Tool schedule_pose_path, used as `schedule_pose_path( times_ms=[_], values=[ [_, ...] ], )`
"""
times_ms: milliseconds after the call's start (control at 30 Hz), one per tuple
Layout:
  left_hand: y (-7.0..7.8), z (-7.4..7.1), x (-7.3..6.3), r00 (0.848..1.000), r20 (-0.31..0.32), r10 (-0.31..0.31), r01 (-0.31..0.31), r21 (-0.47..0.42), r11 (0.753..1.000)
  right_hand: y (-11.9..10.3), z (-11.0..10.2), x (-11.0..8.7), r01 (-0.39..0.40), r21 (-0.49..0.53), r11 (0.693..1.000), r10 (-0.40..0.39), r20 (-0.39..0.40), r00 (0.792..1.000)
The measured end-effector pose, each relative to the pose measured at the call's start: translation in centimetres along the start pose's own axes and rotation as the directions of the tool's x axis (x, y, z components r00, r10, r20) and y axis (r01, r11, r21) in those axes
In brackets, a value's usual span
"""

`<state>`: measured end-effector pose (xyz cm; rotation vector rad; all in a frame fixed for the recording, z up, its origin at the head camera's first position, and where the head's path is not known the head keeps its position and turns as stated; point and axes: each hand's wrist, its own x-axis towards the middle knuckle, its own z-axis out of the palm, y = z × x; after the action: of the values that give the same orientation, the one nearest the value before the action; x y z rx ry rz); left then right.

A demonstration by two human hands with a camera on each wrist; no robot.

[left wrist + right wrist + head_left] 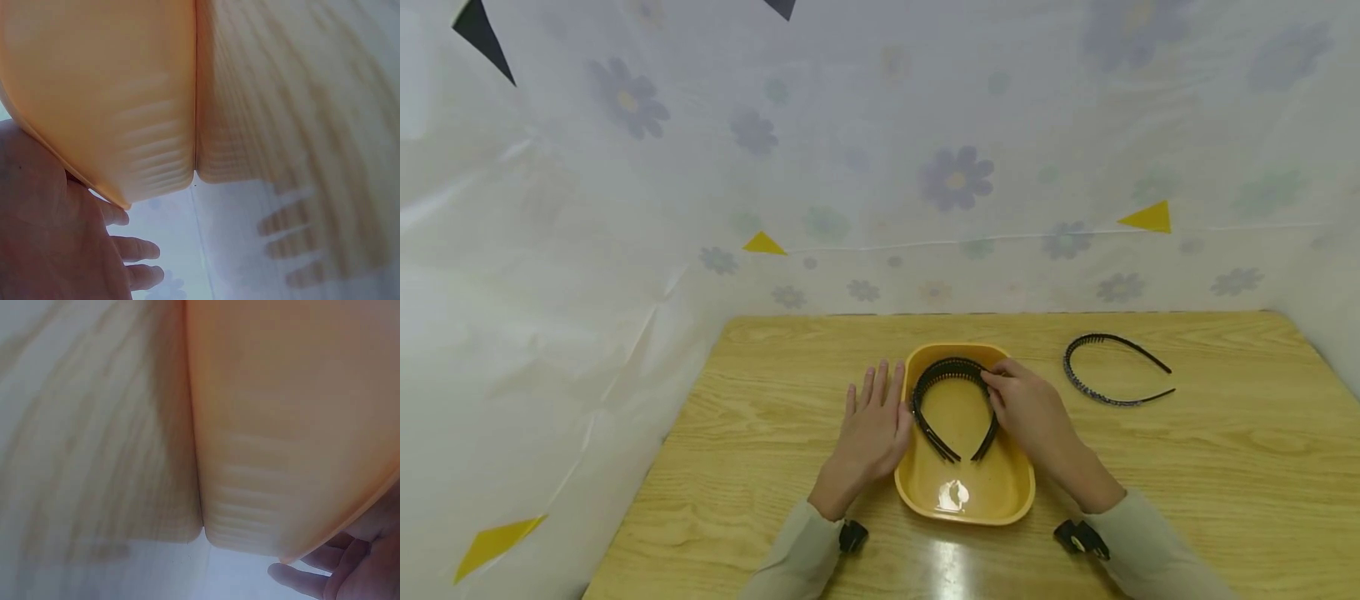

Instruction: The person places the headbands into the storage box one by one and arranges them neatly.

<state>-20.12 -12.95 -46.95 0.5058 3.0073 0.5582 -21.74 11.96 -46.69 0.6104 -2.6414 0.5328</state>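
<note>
Inside a yellow-orange plastic tray (pixel 965 500) lie black toothed headbands (pixel 934 442), stacked together with their ends toward me. My right hand (pixel 1037 421) reaches over the tray's right rim and pinches the headbands' upper right side between thumb and fingers. Along the left rim my left hand (pixel 872 429) rests with its fingers straight, touching the tray. In the left wrist view, the left hand (pixel 62 231) lies against the rim of the tray (pixel 125 94). The right wrist view shows part of the right hand (pixel 362 569) at the rim; its fingertips' hold is hidden there.
Another headband (pixel 1078 379), dark with a glittery band, lies on the wooden table (pixel 1225 467) to the right of the tray. Behind the table hangs a white flowered sheet (pixel 880 167) with yellow triangles. Black wrist straps (pixel 1078 540) sit at the sleeves.
</note>
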Motion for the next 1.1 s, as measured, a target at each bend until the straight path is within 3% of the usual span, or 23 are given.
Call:
schedule_pose_path(
  times_ms=[600,1100],
  values=[
    [0.05,-0.09,-0.09,1.000,-0.002,-0.007,0.007,-0.009,1.000,-0.10,0.35,-0.05,0.012,-0.014,1.000,-0.012,0.001,1.000],
    [-0.03,0.00,0.07,1.000,0.003,-0.002,0.002,-0.015,1.000,0.00,0.52,-0.03,-0.001,0.034,0.999,0.001,-0.004,1.000]
  ],
)
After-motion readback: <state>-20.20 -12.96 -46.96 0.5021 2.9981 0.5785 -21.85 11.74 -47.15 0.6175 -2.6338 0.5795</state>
